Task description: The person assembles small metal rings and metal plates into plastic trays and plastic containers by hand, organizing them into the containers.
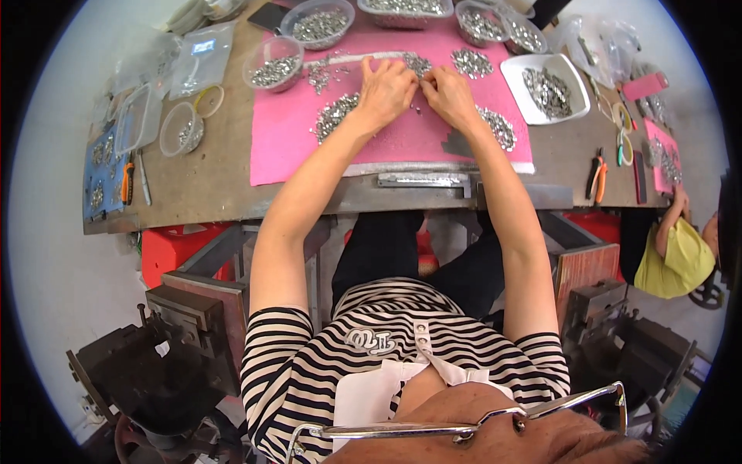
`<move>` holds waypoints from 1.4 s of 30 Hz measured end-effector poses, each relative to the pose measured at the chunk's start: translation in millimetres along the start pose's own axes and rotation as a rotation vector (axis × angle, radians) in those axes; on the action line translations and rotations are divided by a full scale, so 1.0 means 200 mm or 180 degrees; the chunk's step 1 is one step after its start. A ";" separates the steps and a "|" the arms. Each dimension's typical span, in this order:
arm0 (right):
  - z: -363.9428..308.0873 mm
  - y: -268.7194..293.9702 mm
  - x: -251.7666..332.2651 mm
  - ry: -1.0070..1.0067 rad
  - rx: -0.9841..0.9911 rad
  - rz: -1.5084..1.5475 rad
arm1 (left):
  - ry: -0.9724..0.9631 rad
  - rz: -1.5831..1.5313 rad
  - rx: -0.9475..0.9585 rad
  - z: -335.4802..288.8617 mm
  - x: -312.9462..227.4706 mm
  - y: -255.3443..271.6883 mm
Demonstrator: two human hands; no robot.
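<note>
My left hand (386, 89) and my right hand (448, 96) are close together over a pink mat (301, 147). The fingertips of both hands are closed in pinches and nearly meet; whatever they hold is too small or hidden to make out. Just beyond them lies a small heap of silver metal pieces (417, 65). Another heap of metal parts (334, 117) spreads beside my left wrist, partly behind it. To the right of my right wrist is a further heap of metal parts (498, 130). A smaller pile of metal bits (471, 63) sits farther back on the right.
Tubs of metal pieces (317, 26) line the back, with one round tub (273, 63) at the mat's left. A white tray (572, 108) stands right, near orange-handled pliers (597, 178). Left are a plastic box (139, 120) and a blue mat (100, 174). Another person (676, 259) sits far right.
</note>
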State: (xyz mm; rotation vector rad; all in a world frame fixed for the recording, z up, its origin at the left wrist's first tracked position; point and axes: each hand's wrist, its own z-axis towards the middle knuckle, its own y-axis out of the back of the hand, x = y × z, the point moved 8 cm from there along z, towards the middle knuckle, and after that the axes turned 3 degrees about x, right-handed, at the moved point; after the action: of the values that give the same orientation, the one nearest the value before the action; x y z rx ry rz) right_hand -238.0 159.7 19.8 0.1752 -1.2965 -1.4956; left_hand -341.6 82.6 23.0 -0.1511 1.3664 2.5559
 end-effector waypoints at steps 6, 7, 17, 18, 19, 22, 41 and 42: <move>0.01 0.01 -0.02 -0.0200 0.0103 -0.0123 | -0.0016 -0.0158 0.0000 -0.11 -0.15 0.27; 0.00 0.02 -0.03 -0.0204 0.0068 -0.0176 | -0.0028 -0.0179 0.0012 -0.15 -0.20 0.29; -0.37 0.30 0.24 -0.0143 0.0059 0.0486 | -0.0043 -0.0257 0.0248 -0.34 -0.32 0.25; -0.48 0.35 0.26 -0.0206 -0.0019 0.0756 | -0.0053 -0.0280 0.0243 -0.33 -0.33 0.25; -0.56 0.38 0.27 -0.0210 -0.0021 0.0746 | -0.0042 -0.0234 0.0264 -0.33 -0.33 0.25; -0.77 0.35 0.27 -0.0322 0.0045 0.1115 | -0.0006 -0.0164 0.0320 -0.34 -0.34 0.25; -0.91 0.36 0.33 0.0310 -0.0711 0.0526 | 0.0335 -0.1868 0.0364 -0.44 -0.61 0.24; -0.92 0.37 0.31 0.0312 -0.0717 0.0526 | 0.0329 -0.1770 0.0398 -0.45 -0.62 0.23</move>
State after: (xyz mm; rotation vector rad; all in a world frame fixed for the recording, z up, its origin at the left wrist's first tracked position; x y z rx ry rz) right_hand -90.1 14.2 35.9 -0.0055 -1.0306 -1.4599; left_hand -236.0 -36.4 35.8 -0.5610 1.2892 2.0204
